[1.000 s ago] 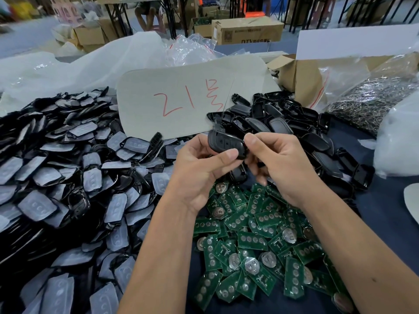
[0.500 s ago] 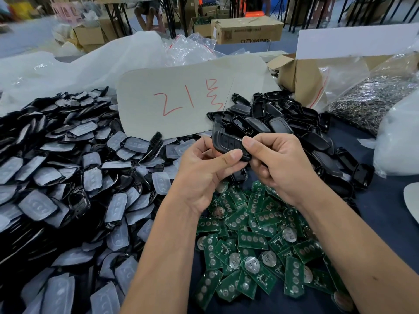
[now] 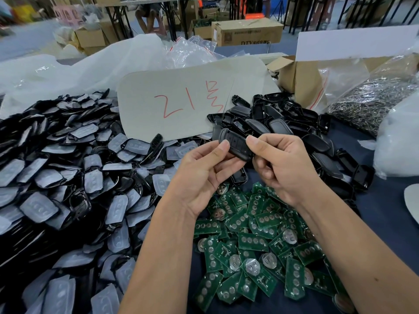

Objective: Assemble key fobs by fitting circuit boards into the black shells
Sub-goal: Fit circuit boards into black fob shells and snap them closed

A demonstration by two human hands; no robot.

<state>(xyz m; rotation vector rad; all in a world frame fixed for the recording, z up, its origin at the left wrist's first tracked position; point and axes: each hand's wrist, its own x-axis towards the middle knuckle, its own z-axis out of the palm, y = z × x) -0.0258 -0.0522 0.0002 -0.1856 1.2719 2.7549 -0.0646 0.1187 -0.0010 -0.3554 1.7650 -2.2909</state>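
Observation:
A black key fob [image 3: 235, 145] with its button side towards me is held above the table between both hands. My left hand [image 3: 204, 171] pinches its left end with thumb on top and fingers beneath. My right hand [image 3: 281, 164] pinches its right end, thumb on the upper edge. Below the hands lies a heap of green circuit boards [image 3: 256, 245], some with coin cells. A pile of empty black shells [image 3: 283, 123] sits behind the hands to the right. No board is visible in the held fob.
A large heap of black shell halves with grey rubber button pads [image 3: 68, 177] fills the left side. A grey card marked in red [image 3: 181, 103] leans behind. At the right are a cardboard box [image 3: 301, 80], a bag of metal rings [image 3: 371, 100] and a white bag [image 3: 399, 141].
Both hands have turned the fob slightly and my left fingers have loosened beneath it; the hands stay in much the same place over the boards.

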